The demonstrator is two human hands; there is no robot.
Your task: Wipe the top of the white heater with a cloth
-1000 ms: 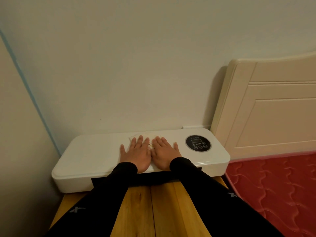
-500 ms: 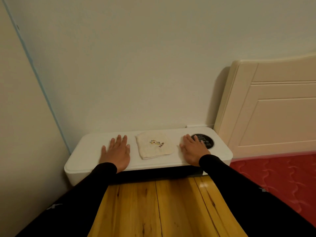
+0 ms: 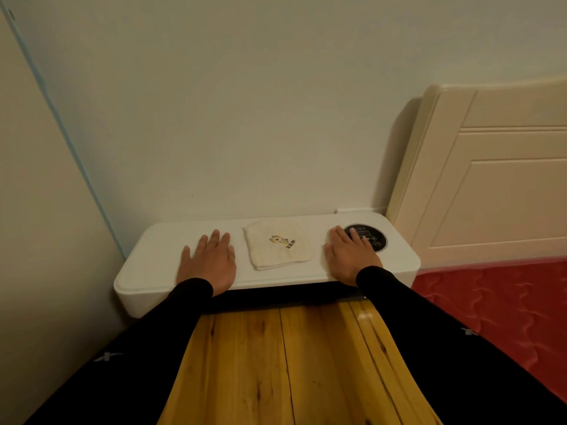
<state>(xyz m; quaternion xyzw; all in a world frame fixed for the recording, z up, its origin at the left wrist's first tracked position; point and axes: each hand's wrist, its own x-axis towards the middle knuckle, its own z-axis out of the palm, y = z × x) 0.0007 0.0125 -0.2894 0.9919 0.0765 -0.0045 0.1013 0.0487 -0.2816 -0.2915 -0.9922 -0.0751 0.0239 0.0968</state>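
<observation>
Small folded cream cloth [image 3: 278,248] with printed motif lies flat on the white plastic heater top [image 3: 159,259], between left hand [image 3: 208,262] and right hand [image 3: 349,256]. Both hands flat, splayed, holding nothing. Cloth likely soft, light; press palm on its centre.

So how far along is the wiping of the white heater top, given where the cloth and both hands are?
Done: the small cream folded cloth with a printed motif lies flat on the long white heater, mid-top. In hand: nothing; the left hand and right hand rest flat on either side of it, the right fingers reaching over the round black control panel. Left: taking up the cloth and wiping; no wiped area is discernible.
</observation>
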